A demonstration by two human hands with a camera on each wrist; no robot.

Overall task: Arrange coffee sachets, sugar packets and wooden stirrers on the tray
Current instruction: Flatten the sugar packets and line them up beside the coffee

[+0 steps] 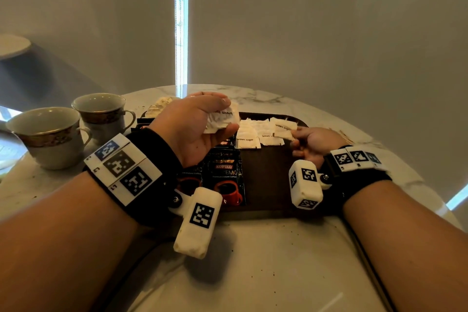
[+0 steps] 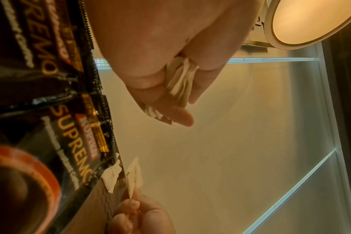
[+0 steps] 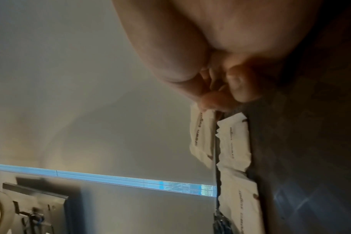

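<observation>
The dark brown wooden tray with rounded corners (image 1: 266, 180) lies at the centre of the white marble-patterned round table (image 1: 253, 261), its near rim at six o'clock set well back from the table edge. On its left half lie the black coffee sachets printed with red cups (image 1: 225, 175); two are plainly countable in the head view, with parts of further ones showing under the left hand, total not determinable. Along the far side, from twelve towards two o'clock, lies a row of white paper sugar packets marked "brown sugar" (image 1: 248, 138); three lie flat, edges touching or overlapping. The right hand (image 1: 314, 143) pinches a fourth packet, the white paper packet at the row's right end (image 1: 285, 128), by its near corner between thumb and forefinger; whether its far edge touches the tray cannot be told. The left hand (image 1: 195, 124) is raised palm-up above the sachets, fingers and thumb curled round a crumpled bunch of white sugar packets (image 1: 222, 116); the left wrist view shows several folded layers, number not countable. The tray's near right quarter, from three to six o'clock, is bare wood. Thin pale wooden stirrers (image 1: 344, 134) lie on the table beyond the right wrist at two o'clock, count unclear. Two white porcelain cups with gold-patterned bands (image 1: 63, 132) stand side by side at ten o'clock, off the tray. A pale crumpled item sits behind the left hand at eleven o'clock, not identifiable.
</observation>
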